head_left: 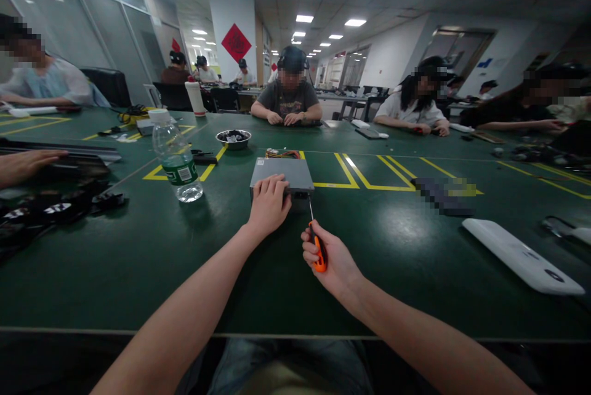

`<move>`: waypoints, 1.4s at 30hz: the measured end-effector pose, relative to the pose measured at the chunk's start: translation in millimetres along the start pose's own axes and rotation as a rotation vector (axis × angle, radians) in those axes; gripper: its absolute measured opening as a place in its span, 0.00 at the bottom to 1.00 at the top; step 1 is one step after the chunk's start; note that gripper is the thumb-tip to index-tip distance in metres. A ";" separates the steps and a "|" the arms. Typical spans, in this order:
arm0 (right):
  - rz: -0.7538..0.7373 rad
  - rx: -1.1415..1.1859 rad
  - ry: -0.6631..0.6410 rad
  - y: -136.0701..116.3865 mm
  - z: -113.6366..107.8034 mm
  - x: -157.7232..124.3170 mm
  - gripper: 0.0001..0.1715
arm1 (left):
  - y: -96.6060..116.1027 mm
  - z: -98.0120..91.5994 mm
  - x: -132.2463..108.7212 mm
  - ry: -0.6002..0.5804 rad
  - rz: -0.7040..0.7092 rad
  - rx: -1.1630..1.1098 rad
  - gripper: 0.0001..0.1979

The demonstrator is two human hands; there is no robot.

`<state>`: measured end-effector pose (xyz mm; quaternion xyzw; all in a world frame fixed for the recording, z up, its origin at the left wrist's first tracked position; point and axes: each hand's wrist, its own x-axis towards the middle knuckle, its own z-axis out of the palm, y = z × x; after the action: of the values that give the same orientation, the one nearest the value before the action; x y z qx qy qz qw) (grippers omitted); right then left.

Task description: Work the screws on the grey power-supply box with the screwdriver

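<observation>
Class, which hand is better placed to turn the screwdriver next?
Probably the right hand: it grips the screwdriver, tip by the grey box; the left hand rests on that box.

Bluish, denim-like trousers (242, 361) (dimly lit)

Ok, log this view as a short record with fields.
Left hand: resting on grey rectangular metal box
Right hand: gripping orange-and-black-handled screwdriver
Screwdriver aim: box's near face, right end; tip contact unclear
Left of box: clear plastic green-labelled bottle, round metal bowl
Right of box: long white rounded device
Surface: dark green tabletop, yellow lines
Opposite: seated person, dark grey shirt
</observation>
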<state>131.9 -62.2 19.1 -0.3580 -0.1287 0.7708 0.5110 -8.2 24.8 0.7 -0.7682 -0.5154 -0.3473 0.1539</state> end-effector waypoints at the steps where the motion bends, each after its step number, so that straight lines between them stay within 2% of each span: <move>1: 0.001 0.000 -0.004 -0.2 -0.3 -0.2 0.13 | 0.0 -0.1 0.0 0.000 0.001 0.002 0.12; 8: 0.037 -0.019 -0.022 -0.9 0.4 -2.7 0.15 | 0.8 -0.9 0.4 0.000 -0.004 -0.002 0.12; 15: -0.014 -0.026 0.054 0.3 0.4 1.3 0.10 | 0.3 -0.2 0.4 0.000 -0.002 -0.002 0.12; 24: 0.018 -0.058 0.039 -0.7 0.8 -0.8 0.16 | 0.5 -0.8 -0.2 0.001 0.005 0.004 0.12; 30: -0.021 -0.060 0.075 1.1 0.7 0.8 0.07 | 0.4 -0.4 0.0 -0.004 -0.004 -0.006 0.12; 42: 0.031 -0.079 0.048 0.4 -0.7 1.4 0.15 | 1.0 -1.6 -0.2 -0.007 0.011 0.012 0.13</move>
<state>131.8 -61.3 17.8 -0.3982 -0.1409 0.7642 0.4874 -7.9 23.2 1.8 -0.7713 -0.5136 -0.3407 0.1588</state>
